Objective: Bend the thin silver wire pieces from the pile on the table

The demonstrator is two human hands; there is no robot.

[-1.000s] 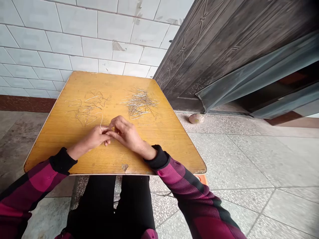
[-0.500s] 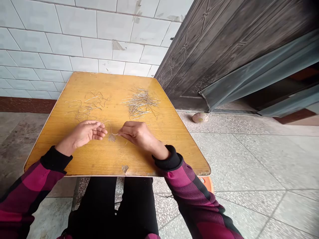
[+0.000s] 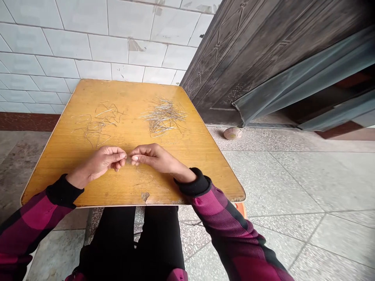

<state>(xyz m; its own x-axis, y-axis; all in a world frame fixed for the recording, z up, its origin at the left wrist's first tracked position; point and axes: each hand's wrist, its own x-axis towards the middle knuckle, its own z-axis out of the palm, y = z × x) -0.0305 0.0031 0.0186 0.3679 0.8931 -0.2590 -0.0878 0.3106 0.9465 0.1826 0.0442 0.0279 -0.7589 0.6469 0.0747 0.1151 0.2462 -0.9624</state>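
Observation:
My left hand and my right hand meet fingertip to fingertip over the near middle of a yellow wooden table. Both are pinched closed, and what they pinch is too thin to make out; it may be a short piece of wire. A heap of straight silvery wire pieces lies beyond my right hand. A looser scatter of bent wire pieces lies beyond my left hand.
A white tiled wall backs the table. A dark carved metal door stands at the right above speckled floor tiles. A small round object lies on the floor by the door. My dark-trousered legs are under the table.
Half a second ago my hands were apart, the left open and the right pinching a thin wire. They have come together and both now pinch at the same spot.

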